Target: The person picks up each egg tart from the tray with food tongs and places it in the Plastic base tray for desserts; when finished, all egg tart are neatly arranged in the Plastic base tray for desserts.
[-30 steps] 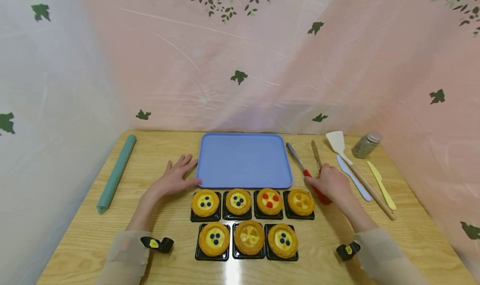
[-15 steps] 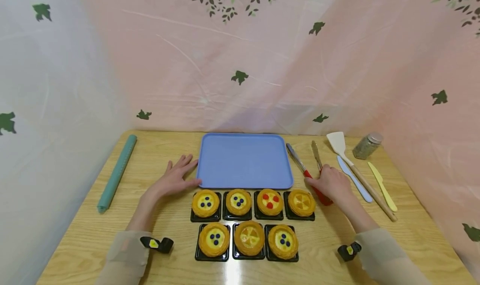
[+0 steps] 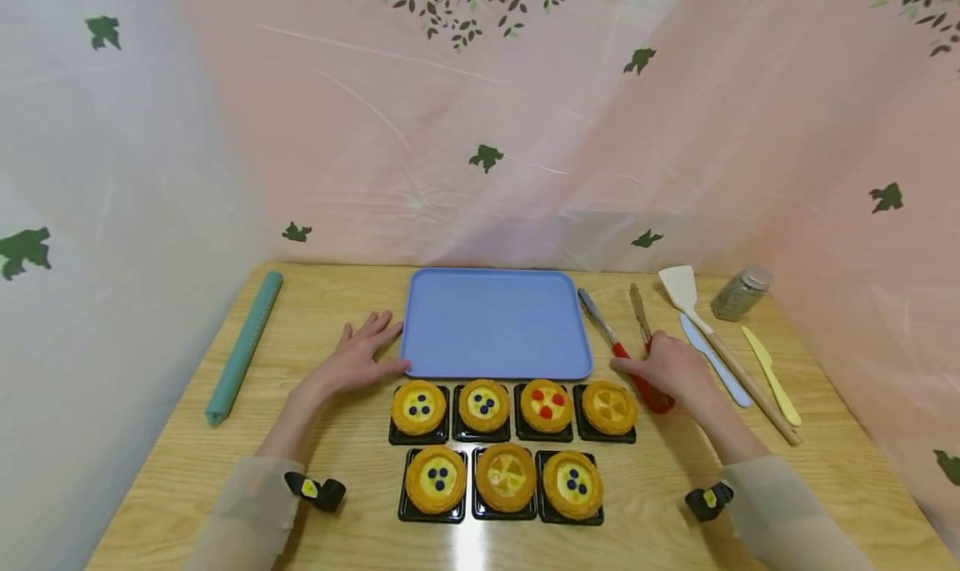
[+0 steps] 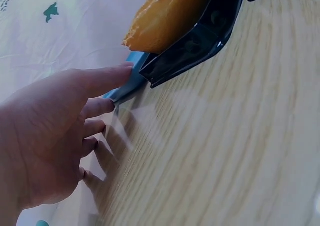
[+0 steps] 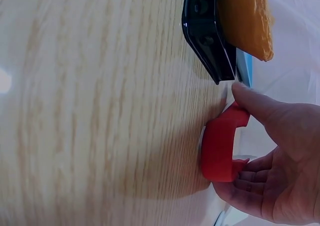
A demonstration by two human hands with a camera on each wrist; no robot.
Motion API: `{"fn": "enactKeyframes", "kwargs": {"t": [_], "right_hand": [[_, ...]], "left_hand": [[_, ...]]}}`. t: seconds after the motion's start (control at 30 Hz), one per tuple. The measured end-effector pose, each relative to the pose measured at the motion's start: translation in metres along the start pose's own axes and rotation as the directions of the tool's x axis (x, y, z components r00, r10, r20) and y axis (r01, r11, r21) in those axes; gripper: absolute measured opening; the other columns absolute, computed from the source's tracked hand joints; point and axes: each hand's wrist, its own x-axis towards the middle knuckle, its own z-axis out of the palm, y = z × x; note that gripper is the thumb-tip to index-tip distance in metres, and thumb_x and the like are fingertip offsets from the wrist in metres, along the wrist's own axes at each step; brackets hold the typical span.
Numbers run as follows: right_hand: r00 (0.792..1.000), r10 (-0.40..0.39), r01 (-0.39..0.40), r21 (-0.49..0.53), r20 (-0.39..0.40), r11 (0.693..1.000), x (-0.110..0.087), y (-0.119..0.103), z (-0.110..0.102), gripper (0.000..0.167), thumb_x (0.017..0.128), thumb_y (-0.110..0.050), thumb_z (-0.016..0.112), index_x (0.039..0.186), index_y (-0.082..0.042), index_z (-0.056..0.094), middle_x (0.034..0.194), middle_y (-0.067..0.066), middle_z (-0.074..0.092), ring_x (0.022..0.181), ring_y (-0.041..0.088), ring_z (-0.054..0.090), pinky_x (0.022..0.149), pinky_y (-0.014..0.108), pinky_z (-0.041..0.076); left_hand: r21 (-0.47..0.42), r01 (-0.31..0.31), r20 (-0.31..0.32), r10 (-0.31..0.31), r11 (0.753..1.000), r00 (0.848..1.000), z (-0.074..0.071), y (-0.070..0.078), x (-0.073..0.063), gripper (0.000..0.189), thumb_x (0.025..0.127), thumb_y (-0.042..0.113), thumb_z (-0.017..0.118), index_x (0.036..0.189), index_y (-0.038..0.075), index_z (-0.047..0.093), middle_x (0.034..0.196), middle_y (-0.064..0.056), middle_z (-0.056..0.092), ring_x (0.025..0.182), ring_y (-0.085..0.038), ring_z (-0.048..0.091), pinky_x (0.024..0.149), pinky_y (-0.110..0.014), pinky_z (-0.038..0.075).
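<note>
My left hand lies with its fingers spread at the left side of a light blue tray. Its thumb and index fingertips are right at the rim. In the left wrist view the fingers look extended beside the blue edge. To the right of the tray, my right hand holds red-handled metal tongs that lie spread on the table. The right wrist view shows the thumb and curled fingers on either side of the red handle. Several egg tarts in black square holders stand in two rows before the tray.
At the far left lies a teal rolling pin. Over on the right are a white spatula with a wooden handle, a blue knife, a yellow knife and a glass jar. Pink cloth hangs behind the table.
The whole head view has shifted slightly, so everything appears a little farther right. Both hands keep their places at the tray and tongs.
</note>
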Motion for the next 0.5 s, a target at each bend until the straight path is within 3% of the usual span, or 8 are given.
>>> {"fn": "enactKeyframes", "kwargs": {"t": [0.3, 0.5], "right_hand": [[0.998, -0.042, 0.040, 0.052, 0.044, 0.998, 0.002, 0.003, 0.007, 0.070, 0.084, -0.072, 0.069, 0.081, -0.004, 0.051, 0.064, 0.003, 0.046, 0.055, 0.019, 0.047, 0.048, 0.030, 0.038], [0.998, -0.051, 0.047, 0.079, 0.046, 0.996, 0.006, 0.005, 0.004, 0.066, 0.089, -0.069, 0.065, 0.083, -0.005, 0.053, 0.064, 0.003, 0.044, 0.055, 0.019, 0.047, 0.050, 0.030, 0.036]], "left_hand": [[0.027, -0.005, -0.003, 0.005, 1.000, 1.000, 0.003, -0.007, -0.005, 0.079, 0.100, 0.048, 0.061, 0.159, 0.003, 0.036, 0.169, -0.026, 0.020, 0.158, -0.050, 0.012, 0.124, -0.075, 0.002], [0.000, -0.031, -0.014, 0.031, 1.000, 0.999, -0.006, -0.014, -0.009, 0.074, 0.102, 0.043, 0.060, 0.160, 0.004, 0.034, 0.168, -0.025, 0.026, 0.158, -0.047, 0.018, 0.126, -0.071, 0.007]]}}
